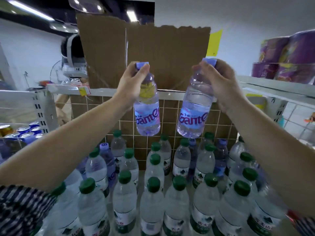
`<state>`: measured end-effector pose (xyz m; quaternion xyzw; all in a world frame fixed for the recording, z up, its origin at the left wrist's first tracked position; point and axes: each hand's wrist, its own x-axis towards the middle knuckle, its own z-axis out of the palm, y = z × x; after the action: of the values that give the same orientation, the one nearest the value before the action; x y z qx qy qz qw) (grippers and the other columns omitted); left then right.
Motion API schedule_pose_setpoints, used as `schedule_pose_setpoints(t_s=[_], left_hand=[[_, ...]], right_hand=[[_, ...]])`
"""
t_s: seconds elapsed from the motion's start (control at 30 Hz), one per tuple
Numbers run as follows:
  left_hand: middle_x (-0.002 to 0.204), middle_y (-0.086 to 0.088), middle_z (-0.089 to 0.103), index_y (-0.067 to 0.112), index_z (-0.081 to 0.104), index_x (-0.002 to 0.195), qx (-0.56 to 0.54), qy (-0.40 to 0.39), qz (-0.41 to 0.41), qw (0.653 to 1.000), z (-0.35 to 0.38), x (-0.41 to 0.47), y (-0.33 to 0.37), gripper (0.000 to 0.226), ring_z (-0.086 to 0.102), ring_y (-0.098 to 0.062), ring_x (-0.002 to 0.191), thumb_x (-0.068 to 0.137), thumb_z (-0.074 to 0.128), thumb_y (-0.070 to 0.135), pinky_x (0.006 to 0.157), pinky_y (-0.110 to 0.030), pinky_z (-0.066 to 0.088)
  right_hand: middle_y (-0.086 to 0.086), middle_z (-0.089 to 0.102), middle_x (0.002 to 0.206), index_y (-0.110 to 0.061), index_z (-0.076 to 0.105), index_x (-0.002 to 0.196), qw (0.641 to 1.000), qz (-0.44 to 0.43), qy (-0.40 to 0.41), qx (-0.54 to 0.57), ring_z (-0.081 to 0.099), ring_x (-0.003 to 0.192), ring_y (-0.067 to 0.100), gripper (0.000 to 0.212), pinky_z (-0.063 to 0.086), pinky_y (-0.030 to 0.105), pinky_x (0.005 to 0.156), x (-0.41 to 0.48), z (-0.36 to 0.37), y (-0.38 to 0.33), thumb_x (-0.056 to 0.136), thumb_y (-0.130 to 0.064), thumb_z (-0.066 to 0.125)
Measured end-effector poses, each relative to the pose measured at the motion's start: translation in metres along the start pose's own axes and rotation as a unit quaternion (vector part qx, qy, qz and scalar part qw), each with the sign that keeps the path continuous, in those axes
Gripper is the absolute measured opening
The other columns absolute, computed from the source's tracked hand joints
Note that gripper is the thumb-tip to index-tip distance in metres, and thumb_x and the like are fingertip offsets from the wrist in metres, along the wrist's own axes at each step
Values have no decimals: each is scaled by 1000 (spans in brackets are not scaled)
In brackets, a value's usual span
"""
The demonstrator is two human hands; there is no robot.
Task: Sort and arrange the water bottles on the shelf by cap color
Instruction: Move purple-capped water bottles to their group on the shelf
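Observation:
My left hand grips a blue-capped water bottle by its neck, lifted above the shelf. A second blue-capped bottle hangs tilted from my right hand, which holds it at the cap and neck. Both carry purple lettering on blue labels. Below them stand several green-capped bottles in rows on the shelf. Among these, a few blue-capped bottles remain: one at the left and one toward the back right.
A torn cardboard sheet stands behind the white upper shelf edge. Blue cans sit on a left shelf. Purple packs rest on the upper right shelf. A person's head shows behind the cardboard.

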<state>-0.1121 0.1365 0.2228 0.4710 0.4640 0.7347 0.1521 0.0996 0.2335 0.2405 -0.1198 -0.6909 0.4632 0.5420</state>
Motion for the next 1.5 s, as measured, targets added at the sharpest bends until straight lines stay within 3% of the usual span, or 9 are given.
schedule_pose_setpoints(t_s=[0.1,0.2,0.37,0.73,0.87,1.03,1.17,1.4,1.5], left_hand=[[81,0,62,23,55,85,27,-5,41,999,9,-20,24,16,61,-19,82,98,57,33,80,-40,51],[86,-11,60,16,52,90,29,-23,54,998,12,-50,47,18,65,-22,78,98,56,32,67,-36,56],[78,-15,56,11,50,93,-7,-35,40,999,11,-116,66,19,60,-22,61,99,55,28,58,-35,53],[75,-7,64,15,53,89,4,-12,-8,1000,-42,-269,61,14,64,-19,68,97,54,26,63,-36,58],[76,-23,54,2,50,95,15,-8,-50,999,-66,-324,49,20,52,-27,65,99,52,22,56,-35,48],[79,-21,54,5,54,92,65,57,-105,991,-99,-381,35,22,56,-23,62,98,54,26,53,-25,48],[75,-11,61,24,58,82,112,121,-116,979,-120,-419,25,17,59,-22,65,91,58,38,60,-36,52],[75,-6,63,22,60,86,175,262,-144,938,-152,-473,18,29,60,-28,68,89,60,51,65,-48,48],[74,-3,64,26,63,87,186,316,-152,918,-172,-493,22,24,60,-29,70,88,61,50,65,-49,45]], right_hand=[[7,67,91,-17,59,92,1000,-2,-6,20,66,73,18,10,59,37,68,-10,5,-15,99,-24,54],[8,69,83,-18,55,93,999,-4,-7,31,67,70,18,9,57,36,64,-27,7,-30,98,-25,54],[6,69,72,-17,59,89,999,-2,-7,34,66,62,21,13,53,32,56,-77,16,-47,92,-29,56],[9,69,73,-14,63,85,993,93,-34,64,65,64,23,15,55,33,59,-239,66,-47,94,-24,56],[7,68,71,-14,62,84,987,134,-47,78,63,61,22,16,54,31,59,-299,89,-31,94,-22,53],[21,65,77,-26,64,79,979,165,-94,68,61,67,25,16,52,34,62,-351,115,-9,92,-31,56],[6,70,76,-31,68,81,969,196,-126,79,66,66,20,14,55,32,63,-369,136,6,88,-37,58],[21,66,86,-21,63,90,949,193,-231,93,64,78,40,19,53,54,77,-386,175,31,89,-39,58],[26,64,86,-20,62,90,926,223,-271,140,62,74,32,17,53,50,74,-393,205,35,88,-37,59]])
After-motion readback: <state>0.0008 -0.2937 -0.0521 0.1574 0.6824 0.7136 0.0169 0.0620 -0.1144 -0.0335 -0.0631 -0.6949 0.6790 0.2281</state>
